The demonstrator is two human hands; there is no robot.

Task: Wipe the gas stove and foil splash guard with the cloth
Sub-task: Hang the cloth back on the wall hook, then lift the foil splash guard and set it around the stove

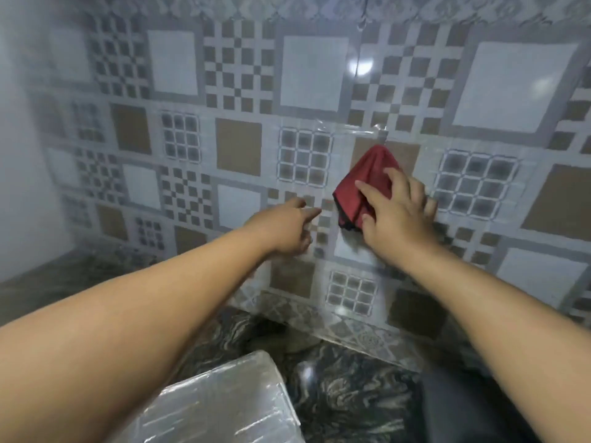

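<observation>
Against splash guard [307,75], right hand [396,215] fingers [372,195] spread on cloth [364,183]

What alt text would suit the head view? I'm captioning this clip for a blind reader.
A person's right hand presses a red cloth flat against a shiny splash guard printed with grey and brown tile patterns. The left hand touches the guard just left of the cloth. Below lie a dark marbled countertop and a foil-covered block.
</observation>
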